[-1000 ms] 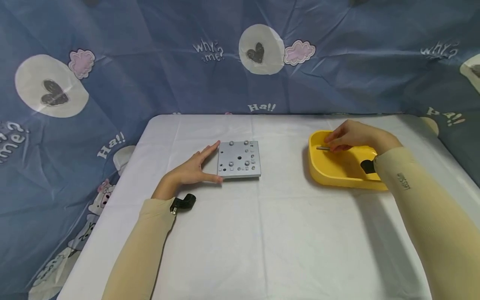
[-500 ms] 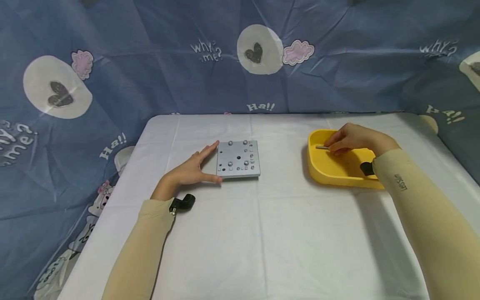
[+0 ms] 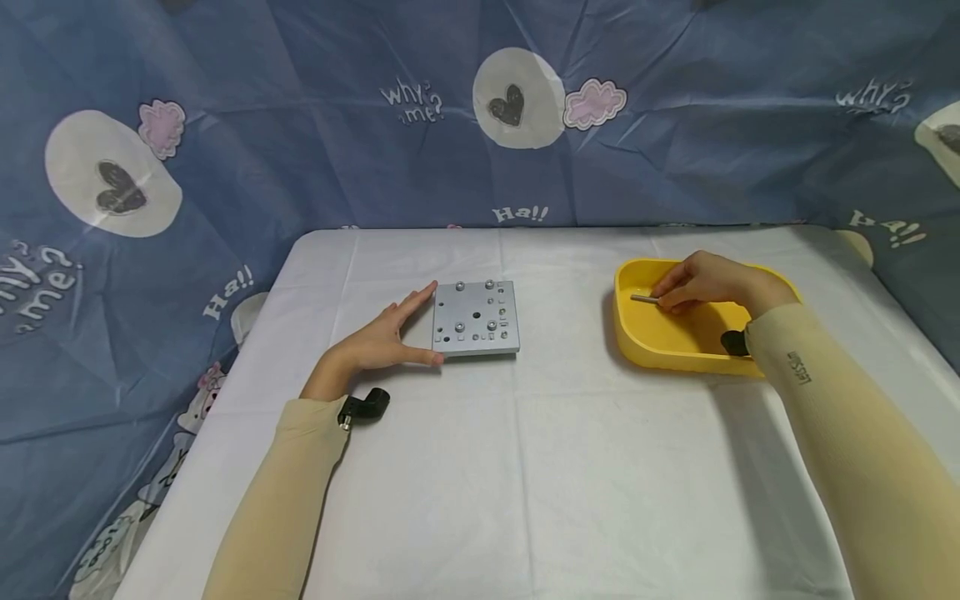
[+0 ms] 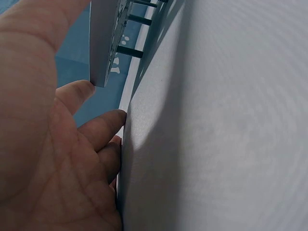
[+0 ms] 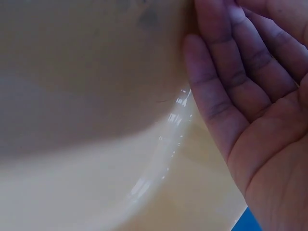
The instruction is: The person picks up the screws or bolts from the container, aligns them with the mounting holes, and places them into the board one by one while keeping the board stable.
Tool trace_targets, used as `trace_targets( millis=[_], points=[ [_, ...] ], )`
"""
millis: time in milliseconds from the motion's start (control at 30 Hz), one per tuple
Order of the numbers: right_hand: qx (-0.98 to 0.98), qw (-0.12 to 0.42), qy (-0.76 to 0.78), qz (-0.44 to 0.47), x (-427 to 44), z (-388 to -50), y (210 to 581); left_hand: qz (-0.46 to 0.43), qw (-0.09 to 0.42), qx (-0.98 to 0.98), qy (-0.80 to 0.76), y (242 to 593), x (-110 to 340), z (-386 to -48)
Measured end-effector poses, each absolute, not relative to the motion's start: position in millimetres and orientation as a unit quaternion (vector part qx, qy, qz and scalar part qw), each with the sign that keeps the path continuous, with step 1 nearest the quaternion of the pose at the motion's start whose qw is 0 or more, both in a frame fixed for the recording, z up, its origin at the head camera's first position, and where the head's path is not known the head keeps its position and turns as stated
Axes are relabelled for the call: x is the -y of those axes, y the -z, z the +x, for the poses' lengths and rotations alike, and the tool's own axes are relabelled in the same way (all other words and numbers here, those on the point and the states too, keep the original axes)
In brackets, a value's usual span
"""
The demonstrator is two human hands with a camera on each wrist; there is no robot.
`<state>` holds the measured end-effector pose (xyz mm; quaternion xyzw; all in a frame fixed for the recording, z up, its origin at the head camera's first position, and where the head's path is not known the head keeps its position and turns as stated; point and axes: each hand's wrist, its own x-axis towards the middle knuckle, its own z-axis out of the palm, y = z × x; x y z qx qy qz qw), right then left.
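A square silver metal plate (image 3: 476, 317) with holes and several screw heads lies on the white table. In the left wrist view, screw shanks (image 4: 130, 51) stick out below the plate (image 4: 102, 45). My left hand (image 3: 375, 342) is spread at its left side, index finger at the back corner and thumb at the front corner. Those fingers look nearly straight. Inside the yellow bin (image 3: 637, 350), my right hand (image 3: 708, 282) pinches a thin grey metal pin (image 3: 643, 298), which points left and lies roughly level. In the right wrist view the pin is hidden behind the fingers (image 5: 240, 62).
The white-covered table (image 3: 450, 467) ends at the back against a blue printed cloth (image 3: 315, 150), which also hangs at the left. A small black camera (image 3: 367, 407) sits on the left wrist, another black camera (image 3: 735, 342) on the right.
My right hand has lowered slightly toward the front of the bin, still pinching the pin. The left hand and the plate stay where they were; the view has shifted a little.
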<state>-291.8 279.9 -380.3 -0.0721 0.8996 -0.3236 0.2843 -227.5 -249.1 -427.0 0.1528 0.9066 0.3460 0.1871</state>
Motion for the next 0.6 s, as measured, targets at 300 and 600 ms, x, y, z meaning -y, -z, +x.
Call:
trace_targets(
  millis=[300, 600],
  points=[
    [-0.906, 0.266, 0.318, -0.080, -279.9, -291.1, 385.2, 0.156, 0.184, -0.905, -0.349, 429.6, 249.3, -227.9],
    [-0.916, 0.259, 0.293, -0.089, -286.4, -287.7, 386.0, 0.151, 0.186, -0.905, -0.350, 430.1, 248.4, -225.7]
  ],
)
